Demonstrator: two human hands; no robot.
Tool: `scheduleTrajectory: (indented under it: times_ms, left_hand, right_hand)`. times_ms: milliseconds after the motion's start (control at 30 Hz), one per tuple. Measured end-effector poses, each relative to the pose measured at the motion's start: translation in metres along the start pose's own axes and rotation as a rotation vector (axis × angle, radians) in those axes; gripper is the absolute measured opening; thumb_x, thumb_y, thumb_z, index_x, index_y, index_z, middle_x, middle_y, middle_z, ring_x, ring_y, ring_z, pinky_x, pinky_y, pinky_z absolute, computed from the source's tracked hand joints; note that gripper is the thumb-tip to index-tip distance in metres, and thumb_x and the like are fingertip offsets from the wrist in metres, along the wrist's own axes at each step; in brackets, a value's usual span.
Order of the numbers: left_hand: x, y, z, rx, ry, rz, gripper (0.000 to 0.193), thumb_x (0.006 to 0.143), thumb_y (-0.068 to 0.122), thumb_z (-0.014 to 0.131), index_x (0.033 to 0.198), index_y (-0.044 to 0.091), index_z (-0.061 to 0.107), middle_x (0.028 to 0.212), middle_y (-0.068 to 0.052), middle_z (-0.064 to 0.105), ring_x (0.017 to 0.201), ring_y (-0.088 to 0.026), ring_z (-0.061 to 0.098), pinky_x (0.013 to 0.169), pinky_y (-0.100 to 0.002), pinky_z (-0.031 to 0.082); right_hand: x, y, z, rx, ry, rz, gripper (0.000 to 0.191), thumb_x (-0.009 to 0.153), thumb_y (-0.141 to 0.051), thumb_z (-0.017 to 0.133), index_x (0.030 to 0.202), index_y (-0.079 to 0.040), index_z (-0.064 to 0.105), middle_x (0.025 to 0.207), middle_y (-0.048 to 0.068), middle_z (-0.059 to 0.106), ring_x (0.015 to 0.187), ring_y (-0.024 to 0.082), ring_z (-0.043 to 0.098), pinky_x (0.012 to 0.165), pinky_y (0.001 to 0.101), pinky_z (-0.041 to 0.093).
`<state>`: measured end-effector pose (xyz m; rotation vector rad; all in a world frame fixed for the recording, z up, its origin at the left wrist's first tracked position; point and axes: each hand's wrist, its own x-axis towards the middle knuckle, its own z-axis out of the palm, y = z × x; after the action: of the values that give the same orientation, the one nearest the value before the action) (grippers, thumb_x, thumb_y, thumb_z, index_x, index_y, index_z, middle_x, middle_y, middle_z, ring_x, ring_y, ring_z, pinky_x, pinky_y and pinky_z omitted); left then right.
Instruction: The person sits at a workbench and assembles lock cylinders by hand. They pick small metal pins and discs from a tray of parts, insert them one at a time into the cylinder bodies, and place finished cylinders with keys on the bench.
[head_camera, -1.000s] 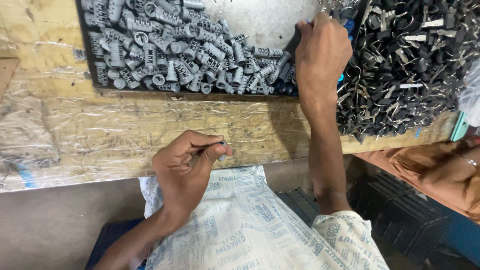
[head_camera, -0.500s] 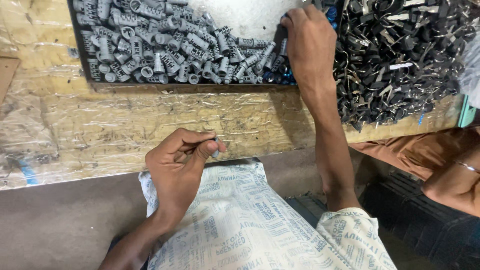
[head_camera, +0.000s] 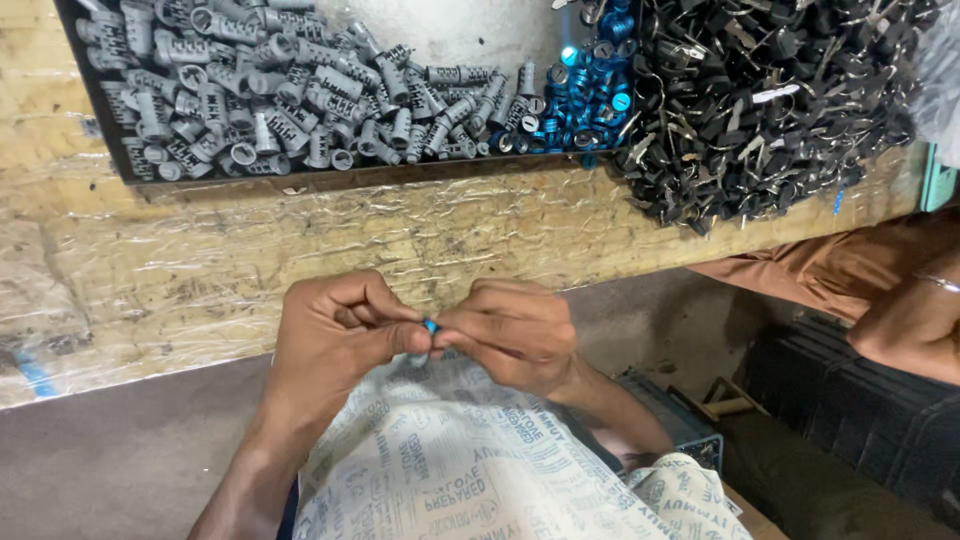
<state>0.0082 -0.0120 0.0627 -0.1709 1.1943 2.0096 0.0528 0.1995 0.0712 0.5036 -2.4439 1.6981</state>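
Nearest the camera, a lap covered by a white printed cloth (head_camera: 450, 470) is seen. Just above it, the left hand (head_camera: 335, 335) and the right hand (head_camera: 510, 330) are brought together, fingertips meeting. A small blue ring (head_camera: 430, 326) is pinched between the fingertips of both hands, with a little grey part (head_camera: 418, 357) showing just beneath it; how the two pieces are joined cannot be told. Both hands are closed on these small pieces, held over the near edge of the worktop (head_camera: 250, 250), which is wooden and wrapped in crinkled clear plastic.

Farther back on the worktop, a dark-rimmed tray (head_camera: 330, 180) is laid, filled with grey ribbed plugs (head_camera: 260, 100). A small heap of blue rings (head_camera: 590, 90) is gathered at the tray's right end. Beside it, a large pile of black metal clips (head_camera: 770, 100) is spread across the worktop. At the right edge, another person's arm (head_camera: 900, 320) in an orange sleeve is visible.
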Motion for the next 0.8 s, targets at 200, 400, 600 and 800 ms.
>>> scheduleTrajectory:
  times_ms: [200, 400, 600, 800]
  left_hand:
    - [-0.007, -0.015, -0.007, 0.011, 0.037, -0.105, 0.033, 0.078, -0.005, 0.079, 0.11, -0.001, 0.07, 0.077, -0.014, 0.079, 0.071, -0.015, 0.076, 0.065, -0.025, 0.059]
    - [-0.002, -0.017, 0.01, 0.129, 0.015, 0.003, 0.025, 0.091, 0.003, 0.074, 0.113, -0.007, 0.075, 0.098, -0.01, 0.079, 0.083, -0.009, 0.072, 0.075, -0.023, 0.061]
    - [-0.006, -0.035, 0.025, -0.221, 0.246, 0.233, 0.023, 0.098, 0.011, 0.072, 0.109, -0.008, 0.076, 0.088, -0.005, 0.07, 0.061, -0.003, 0.048, 0.053, -0.018, 0.037]
    - [-0.009, -0.025, 0.004, 0.43, 0.518, 0.471, 0.018, 0.097, 0.008, 0.075, 0.108, -0.007, 0.074, 0.089, -0.003, 0.068, 0.073, -0.005, 0.052, 0.062, -0.019, 0.04]
  right_hand:
    - [-0.008, 0.004, 0.012, -0.024, -0.095, -0.093, 0.038, 0.082, -0.006, 0.086, 0.112, 0.012, 0.071, 0.073, 0.008, 0.061, 0.059, 0.014, 0.06, 0.05, 0.0314, 0.045]
    - [0.003, 0.012, -0.003, -0.415, -0.126, -0.407, 0.037, 0.095, -0.002, 0.085, 0.122, 0.014, 0.065, 0.081, 0.005, 0.058, 0.066, 0.014, 0.059, 0.056, 0.0313, 0.049]
    - [0.03, 0.027, -0.005, -0.502, -0.198, -0.608, 0.034, 0.102, -0.009, 0.079, 0.128, 0.01, 0.066, 0.073, -0.002, 0.051, 0.06, 0.01, 0.049, 0.049, 0.029, 0.04]
    - [0.105, 0.097, -0.096, -0.837, 0.259, -0.236, 0.033, 0.108, -0.016, 0.07, 0.075, -0.007, 0.07, 0.061, 0.001, 0.056, 0.05, 0.011, 0.049, 0.044, 0.0295, 0.033]
